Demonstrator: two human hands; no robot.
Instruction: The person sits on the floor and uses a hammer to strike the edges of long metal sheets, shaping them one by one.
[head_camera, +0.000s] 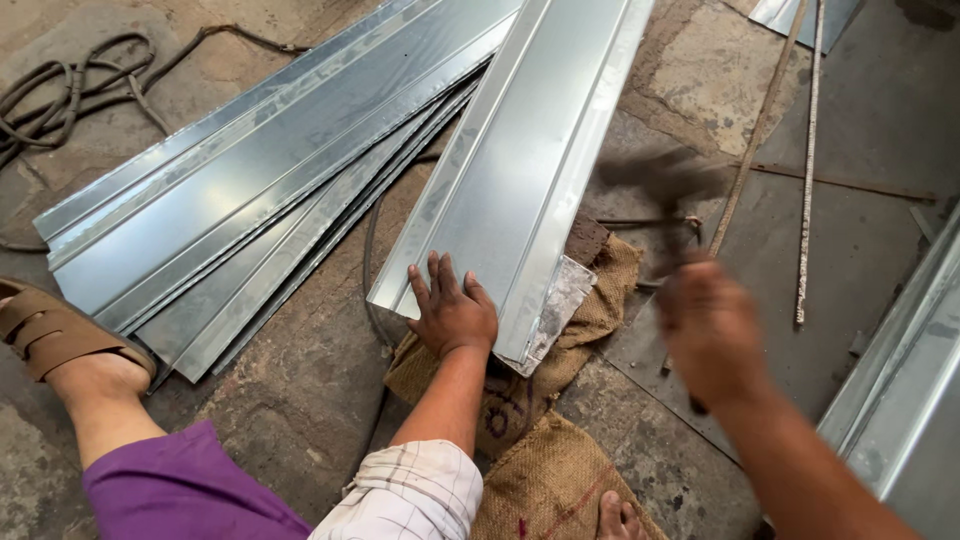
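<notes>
On burlap sacking mid-floor: left hand pressing flat, fingers spread, on folded metal sheet; right hand clenching blurred hammer, swinging just right of sheet

A rolled-up checked sleeve, pale with thin grid lines, covered the left arm; the right forearm was bare. Purple trousers showed, and a brown strapped sandal.
</notes>
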